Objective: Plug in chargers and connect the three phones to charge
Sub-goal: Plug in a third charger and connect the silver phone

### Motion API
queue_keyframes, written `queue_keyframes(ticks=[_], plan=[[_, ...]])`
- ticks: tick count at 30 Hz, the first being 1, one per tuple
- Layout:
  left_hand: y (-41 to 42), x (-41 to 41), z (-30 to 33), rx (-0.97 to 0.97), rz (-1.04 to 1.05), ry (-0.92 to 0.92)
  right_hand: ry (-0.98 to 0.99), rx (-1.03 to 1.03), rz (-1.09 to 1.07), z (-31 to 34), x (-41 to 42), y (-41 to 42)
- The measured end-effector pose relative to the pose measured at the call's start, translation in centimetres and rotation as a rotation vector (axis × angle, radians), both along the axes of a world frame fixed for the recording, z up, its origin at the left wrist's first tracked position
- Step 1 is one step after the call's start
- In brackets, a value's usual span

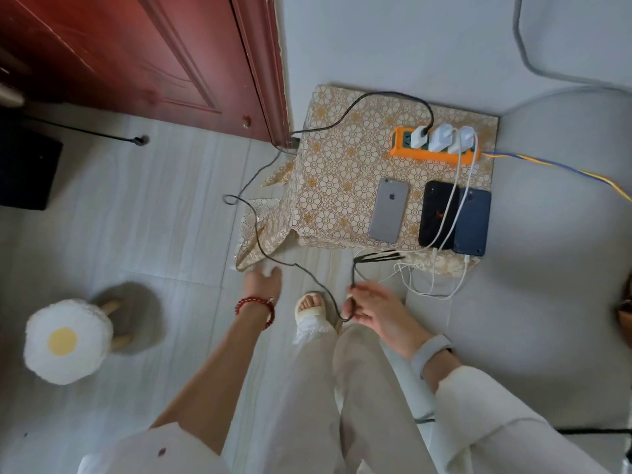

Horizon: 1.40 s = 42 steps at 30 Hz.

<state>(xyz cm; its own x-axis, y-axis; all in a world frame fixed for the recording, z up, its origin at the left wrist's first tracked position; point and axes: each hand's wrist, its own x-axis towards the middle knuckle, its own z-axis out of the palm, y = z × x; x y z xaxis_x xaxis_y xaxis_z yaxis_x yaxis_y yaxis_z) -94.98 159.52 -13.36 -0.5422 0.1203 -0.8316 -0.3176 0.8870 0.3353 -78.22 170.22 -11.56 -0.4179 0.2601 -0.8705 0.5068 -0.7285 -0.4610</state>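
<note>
Fingers of the left hand (263, 280) hang loose and straight, holding nothing, with the black cable (260, 241) running just beyond them. To its right the right hand (371, 307) pinches that cable's loop. Up and right of this grip, on the floral-covered stand (342, 186), lie a silver iPhone (388, 210), unplugged, a black phone (437, 215) and a blue phone (473, 222) on white cables, below the orange power strip (436, 148) with three white chargers.

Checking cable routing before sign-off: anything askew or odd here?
Yes. The black cable from the leftmost charger trails off the small table and loops across the floor by the sandalled foot, a likely trip hazard. Right hand holds it; silver phone looks unplugged.
</note>
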Motion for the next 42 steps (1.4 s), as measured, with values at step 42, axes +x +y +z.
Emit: queue_keyframes(ticks=[42], plan=[[-1.8, 1.2, -3.0, -0.189, -0.798, -0.07, 0.137, -0.028, -0.689, -0.3, -1.2, 8.1]])
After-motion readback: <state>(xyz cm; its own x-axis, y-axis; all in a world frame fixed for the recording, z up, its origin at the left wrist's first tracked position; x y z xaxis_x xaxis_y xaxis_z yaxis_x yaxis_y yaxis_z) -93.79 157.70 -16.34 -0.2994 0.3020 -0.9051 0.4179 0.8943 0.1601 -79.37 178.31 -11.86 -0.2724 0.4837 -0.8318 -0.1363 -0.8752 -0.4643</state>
